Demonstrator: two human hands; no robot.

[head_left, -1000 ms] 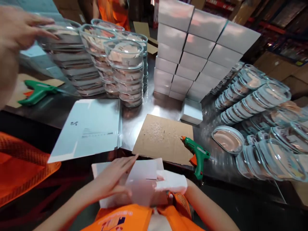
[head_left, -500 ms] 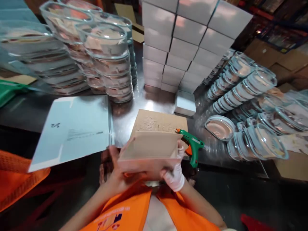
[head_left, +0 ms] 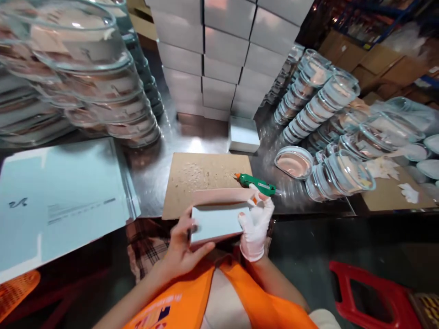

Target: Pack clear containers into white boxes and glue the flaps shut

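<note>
Both my hands hold a small pale cardboard box [head_left: 219, 219] close to my chest, at the near edge of the steel table [head_left: 151, 160]. My bare left hand [head_left: 181, 246] grips its left side and underside. My right hand [head_left: 256, 226], in a white glove, clasps its right end. A flap of the box stands up along its far edge. Just beyond it lies a brown cardboard sheet [head_left: 202, 176] speckled with glue, and a green glue gun [head_left: 255, 183] rests at that sheet's right edge, near my right fingers.
Stacked white boxes [head_left: 222, 59] stand at the back, one loose box [head_left: 243, 133] before them. Stacks of glass bowls [head_left: 85, 91] fill the left; rows of tilted bowls [head_left: 325, 119] lie right. Flat box blanks [head_left: 58, 201] lie left. A red stool [head_left: 373, 292] stands at lower right.
The box has been turned in my hands from its open brown inside facing me to a pale outer face. My view has swung right and closer to the table.
</note>
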